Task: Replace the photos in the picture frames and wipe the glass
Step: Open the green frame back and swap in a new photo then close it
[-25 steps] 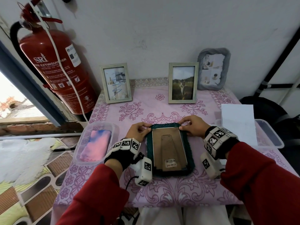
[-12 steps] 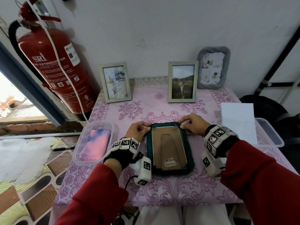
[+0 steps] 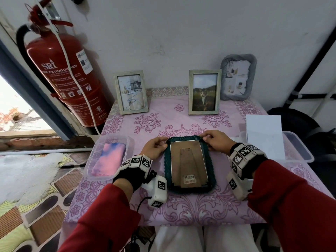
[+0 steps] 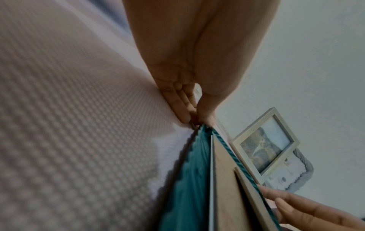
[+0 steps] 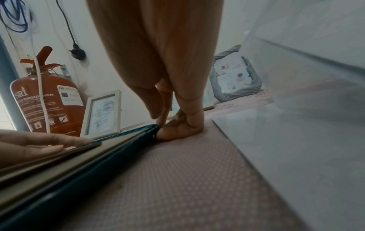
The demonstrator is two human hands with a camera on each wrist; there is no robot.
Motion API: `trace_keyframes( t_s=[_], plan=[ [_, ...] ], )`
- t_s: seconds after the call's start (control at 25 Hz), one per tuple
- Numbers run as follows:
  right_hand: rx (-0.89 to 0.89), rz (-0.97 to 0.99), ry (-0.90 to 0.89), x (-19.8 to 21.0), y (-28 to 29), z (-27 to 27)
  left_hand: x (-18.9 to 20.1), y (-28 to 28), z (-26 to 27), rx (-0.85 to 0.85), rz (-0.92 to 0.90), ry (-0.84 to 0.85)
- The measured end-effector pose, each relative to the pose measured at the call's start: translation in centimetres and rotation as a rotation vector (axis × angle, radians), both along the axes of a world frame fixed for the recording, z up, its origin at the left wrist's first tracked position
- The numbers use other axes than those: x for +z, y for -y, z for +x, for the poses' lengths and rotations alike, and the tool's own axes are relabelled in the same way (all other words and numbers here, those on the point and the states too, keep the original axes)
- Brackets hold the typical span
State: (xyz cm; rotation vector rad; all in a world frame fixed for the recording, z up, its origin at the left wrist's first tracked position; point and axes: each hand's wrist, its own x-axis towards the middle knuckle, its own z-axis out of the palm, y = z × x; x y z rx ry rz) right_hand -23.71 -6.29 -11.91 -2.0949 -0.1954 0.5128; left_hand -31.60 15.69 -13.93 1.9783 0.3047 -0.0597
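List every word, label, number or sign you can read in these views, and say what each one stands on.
"SRI": white brand on the red fire extinguisher.
"EXTINGUISHER": white, below the brand on the same body.
Small instruction lines and pictograms below that: too small to read.
White sticker with a code square on the extinguisher: unreadable.
Barcode sticker on the backing of the green frame: digits blurred.
Square markers on the wrist bands: patterns, no text.

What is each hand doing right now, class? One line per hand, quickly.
Left hand: pinches the far left corner of the green frame.
Right hand: grips the frame's far right corner.
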Motion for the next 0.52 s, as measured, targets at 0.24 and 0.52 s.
trace_keyframes(
  t_s=[0.24,0.52],
  plan=[
    [0.003,-0.047,0.027,-0.3,0.9,-1.4,1.1,0.7,-2.1,0.079,-0.189,-0.069],
    [0.047,-0.058,-0.064,-0.4,3.2,-6.3,0.8,1.9,-6.4,0.057,-0.074,-0.179]
  ],
)
